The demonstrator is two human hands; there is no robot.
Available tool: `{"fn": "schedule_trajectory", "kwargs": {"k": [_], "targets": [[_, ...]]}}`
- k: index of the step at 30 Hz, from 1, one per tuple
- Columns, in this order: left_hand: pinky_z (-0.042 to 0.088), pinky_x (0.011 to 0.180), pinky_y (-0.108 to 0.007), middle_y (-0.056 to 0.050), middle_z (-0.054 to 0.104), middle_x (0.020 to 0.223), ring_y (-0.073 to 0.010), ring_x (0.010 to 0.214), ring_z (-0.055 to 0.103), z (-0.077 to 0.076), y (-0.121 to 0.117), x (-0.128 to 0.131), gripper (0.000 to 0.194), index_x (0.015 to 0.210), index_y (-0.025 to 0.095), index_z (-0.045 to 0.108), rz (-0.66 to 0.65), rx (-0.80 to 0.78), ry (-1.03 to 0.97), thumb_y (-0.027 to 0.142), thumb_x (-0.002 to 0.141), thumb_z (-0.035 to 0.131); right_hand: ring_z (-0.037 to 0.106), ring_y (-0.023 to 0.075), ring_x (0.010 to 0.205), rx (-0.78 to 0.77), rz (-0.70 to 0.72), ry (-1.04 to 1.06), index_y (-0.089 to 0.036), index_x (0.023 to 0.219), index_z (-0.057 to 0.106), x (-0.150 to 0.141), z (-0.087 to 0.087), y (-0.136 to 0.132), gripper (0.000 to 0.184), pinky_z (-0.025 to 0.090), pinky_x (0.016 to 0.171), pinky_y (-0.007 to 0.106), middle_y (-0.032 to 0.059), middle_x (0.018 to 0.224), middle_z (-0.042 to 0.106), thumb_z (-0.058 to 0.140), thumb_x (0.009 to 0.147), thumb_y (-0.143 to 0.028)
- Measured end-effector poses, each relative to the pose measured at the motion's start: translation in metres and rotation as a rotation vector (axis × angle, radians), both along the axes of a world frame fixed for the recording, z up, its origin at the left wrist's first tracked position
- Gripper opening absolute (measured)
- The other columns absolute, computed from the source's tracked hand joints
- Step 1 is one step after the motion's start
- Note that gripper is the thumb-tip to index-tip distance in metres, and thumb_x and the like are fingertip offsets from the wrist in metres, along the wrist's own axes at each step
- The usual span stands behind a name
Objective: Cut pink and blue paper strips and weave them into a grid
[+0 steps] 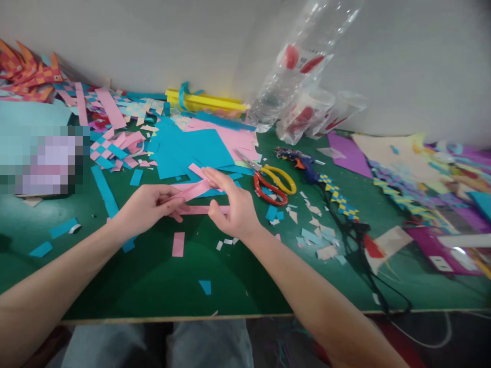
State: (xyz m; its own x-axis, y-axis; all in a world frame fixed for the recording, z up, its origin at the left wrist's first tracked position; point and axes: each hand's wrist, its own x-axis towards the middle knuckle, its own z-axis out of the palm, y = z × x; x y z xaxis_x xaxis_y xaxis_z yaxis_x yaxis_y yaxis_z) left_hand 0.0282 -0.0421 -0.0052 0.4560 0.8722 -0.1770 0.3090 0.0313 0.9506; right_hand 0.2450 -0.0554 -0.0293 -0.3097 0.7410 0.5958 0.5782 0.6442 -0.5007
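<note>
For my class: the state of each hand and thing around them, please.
Left hand, pinching pink strips
Right hand, touching pink strips
Pink strips, cut, in hand
Scissors, laid down, blades unclear
Glue gun, lying down, unheld
Blue sheets, flat, overlapping
Braid, woven, lying flat
Scraps, cut, scattered

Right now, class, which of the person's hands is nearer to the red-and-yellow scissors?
Right. The right hand is just left of the scissors; the left hand is farther left, beyond the right hand.

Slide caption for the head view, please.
Left hand grips pink paper strips while right hand touches them above a green table; scissors lie nearby.
</note>
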Motion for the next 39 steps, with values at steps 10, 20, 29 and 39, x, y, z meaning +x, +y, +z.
{"fn": "schedule_trajectory", "kwargs": {"k": [10, 20, 29, 39], "targets": [[0.056, 0.071, -0.03, -0.004, 0.076, 0.086, -0.0228, 0.077, 0.071, 0.001, -0.001, -0.002, 0.027, 0.09, 0.025, 0.075, 0.096, 0.276, 0.212, 0.05, 0.083, 0.065, 0.072, 0.0183, 0.087, -0.384, -0.066, 0.39, -0.023, 0.097, 0.071, -0.007, -0.002, 0.004, 0.02, 0.06, 0.082, 0.035, 0.0027, 0.097, 0.076, 0.07, 0.08, -0.032], [0.058, 0.07, -0.029, -0.004, 0.075, 0.078, -0.0236, 0.076, 0.072, 0.0, 0.002, -0.008, 0.025, 0.091, 0.025, 0.076, 0.165, 0.213, 0.119, 0.047, 0.081, 0.068, 0.071, 0.0161, 0.083, -0.392, -0.039, 0.506, -0.023, 0.096, 0.07, -0.007, -0.004, 0.004, 0.018, 0.061, 0.08, 0.034, 0.0015, 0.092, 0.075, 0.071, 0.079, -0.028], [0.054, 0.069, -0.029, -0.005, 0.077, 0.081, -0.0243, 0.076, 0.072, 0.004, 0.006, -0.009, 0.02, 0.09, 0.027, 0.076, 0.145, 0.265, 0.174, 0.041, 0.083, 0.064, 0.073, 0.0163, 0.077, -0.549, 0.048, 0.586, -0.021, 0.084, 0.07, -0.004, 0.003, 0.007, 0.017, 0.062, 0.074, 0.033, 0.0025, 0.086, 0.077, 0.074, 0.075, -0.035], [0.052, 0.071, -0.03, -0.005, 0.076, 0.078, -0.0207, 0.071, 0.069, 0.005, 0.008, -0.008, 0.027, 0.096, 0.023, 0.074, 0.12, 0.299, 0.247, 0.042, 0.087, 0.058, 0.076, 0.0205, 0.082, -0.684, 0.072, 0.555, -0.02, 0.094, 0.073, 0.007, 0.0, 0.016, 0.029, 0.062, 0.079, 0.036, 0.0048, 0.083, 0.078, 0.076, 0.075, -0.042]]}}
